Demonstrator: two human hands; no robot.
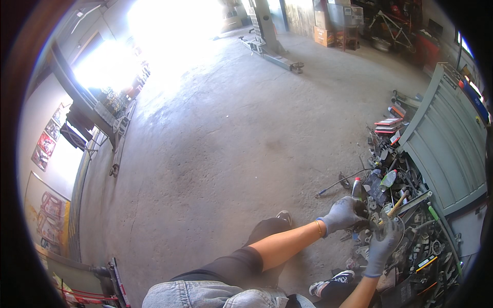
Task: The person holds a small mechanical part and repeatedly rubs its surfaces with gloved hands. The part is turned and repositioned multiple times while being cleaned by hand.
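Both my hands wear grey work gloves and are raised close together above a heap of loose mechanical parts (416, 241). My left hand (340, 214) is closed, its fingers curled round something dark that I cannot make out. Just to its right and nearer me is my right hand (384, 247), its fingers bent but apart, with nothing plain to see between them. A dark bottle with a red cap (357, 189) stands just beyond my left hand. A yellowish wooden handle (399, 202) sticks up from the heap beyond my right hand.
A grey metal cabinet (448, 138) leans over the heap on the right. A clear, green-tinted bottle (389, 178) and a stack of red-edged boxes (389, 124) lie among the parts. Lift posts (264, 25) with low arms (280, 60) stand farther off on the concrete floor (205, 169).
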